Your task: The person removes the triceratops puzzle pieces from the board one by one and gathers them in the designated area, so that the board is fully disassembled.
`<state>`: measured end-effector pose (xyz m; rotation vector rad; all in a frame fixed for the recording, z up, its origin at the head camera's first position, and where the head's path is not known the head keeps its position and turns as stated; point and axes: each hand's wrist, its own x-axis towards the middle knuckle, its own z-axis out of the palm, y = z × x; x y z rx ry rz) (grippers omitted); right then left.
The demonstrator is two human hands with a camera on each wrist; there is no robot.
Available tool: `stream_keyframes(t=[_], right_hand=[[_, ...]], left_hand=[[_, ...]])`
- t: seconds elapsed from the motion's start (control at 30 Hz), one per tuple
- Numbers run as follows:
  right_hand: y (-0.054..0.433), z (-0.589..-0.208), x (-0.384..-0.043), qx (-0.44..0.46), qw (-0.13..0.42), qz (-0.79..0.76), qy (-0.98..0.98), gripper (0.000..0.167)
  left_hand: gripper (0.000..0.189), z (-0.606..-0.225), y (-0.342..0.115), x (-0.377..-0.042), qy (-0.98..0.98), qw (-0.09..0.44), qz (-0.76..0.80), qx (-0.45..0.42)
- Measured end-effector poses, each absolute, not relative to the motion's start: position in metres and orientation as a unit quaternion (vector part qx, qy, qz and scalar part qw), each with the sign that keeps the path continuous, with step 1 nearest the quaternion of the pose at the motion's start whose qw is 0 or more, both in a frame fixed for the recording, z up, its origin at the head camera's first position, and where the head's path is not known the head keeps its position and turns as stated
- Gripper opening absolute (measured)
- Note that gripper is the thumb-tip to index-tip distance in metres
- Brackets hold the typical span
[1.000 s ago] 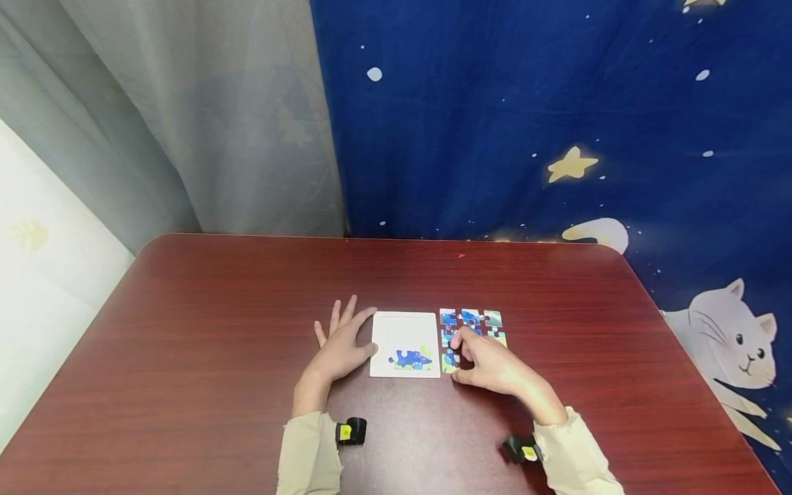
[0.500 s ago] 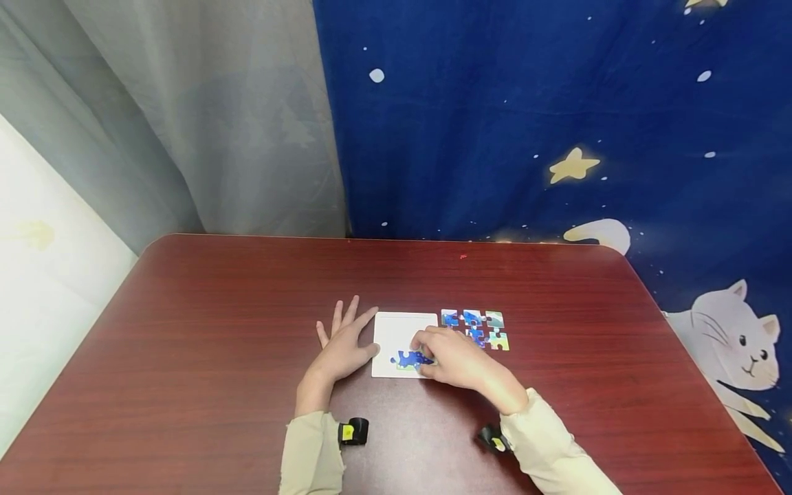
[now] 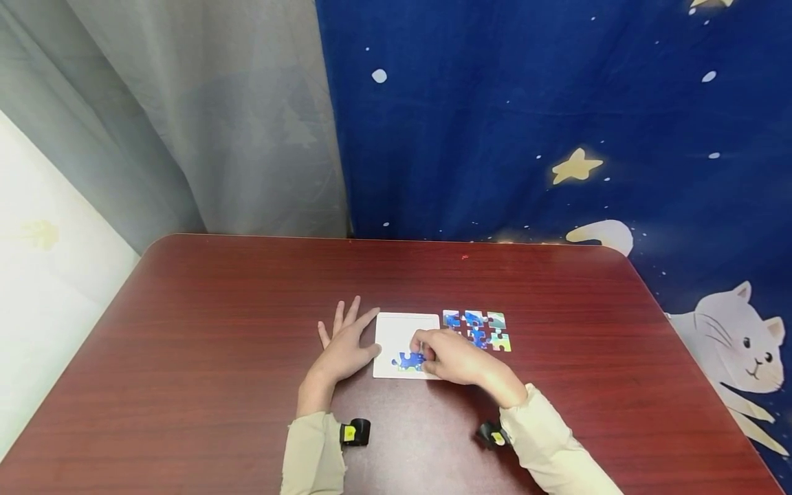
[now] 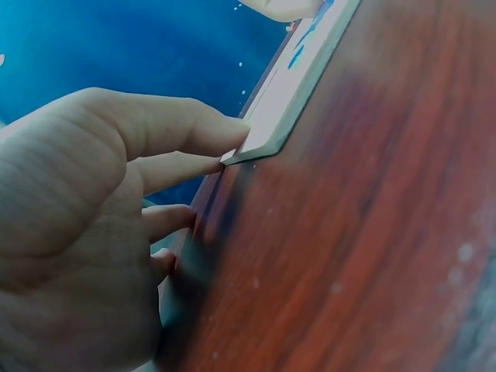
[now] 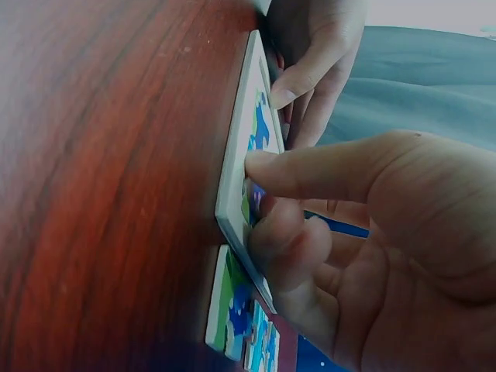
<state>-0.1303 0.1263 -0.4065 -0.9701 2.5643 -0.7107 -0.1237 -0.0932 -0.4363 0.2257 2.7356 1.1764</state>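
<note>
A white square puzzle board lies flat on the table, with joined blue and green puzzle pieces along its lower part. My left hand spreads its straight fingers at the board's left side. In the left wrist view its thumb rests on the board's edge, with the index fingertip close to the corner. My right hand reaches over the board's lower right. Its thumb and curled fingers pinch a small puzzle piece at the board's surface; most of that piece is hidden by the fingers.
Several loose jigsaw pieces lie in rows right of the board, some covered by my right hand. One green and blue piece lies close to the board's edge. The brown table ends at curtains behind.
My right hand has moved left from the loose pieces onto the board's lower right, bringing a puzzle piece, and has stayed there since half a second ago. My left hand keeps its place.
</note>
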Motion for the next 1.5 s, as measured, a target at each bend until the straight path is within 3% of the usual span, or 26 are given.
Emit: stream_keyframes(t=[0.73,1.23,1.5], right_hand=[[0.13,-0.4052,-0.1324,-0.343,0.18,-0.292,0.875,0.021],[0.126,-0.4015,-0.1341,-0.398,0.102,-0.202,0.889,0.019],[0.1273,-0.3969,-0.1342,-0.402,0.078,-0.227,0.884,0.018]], left_hand=[[0.063,-0.4319,-0.0914,-0.1216,0.913,0.075,0.393,0.075],[0.062,-0.4321,-0.0927,-0.1215,0.912,0.078,0.396,0.077],[0.062,-0.4342,-0.0924,-0.1204,0.916,0.075,0.387,0.076]])
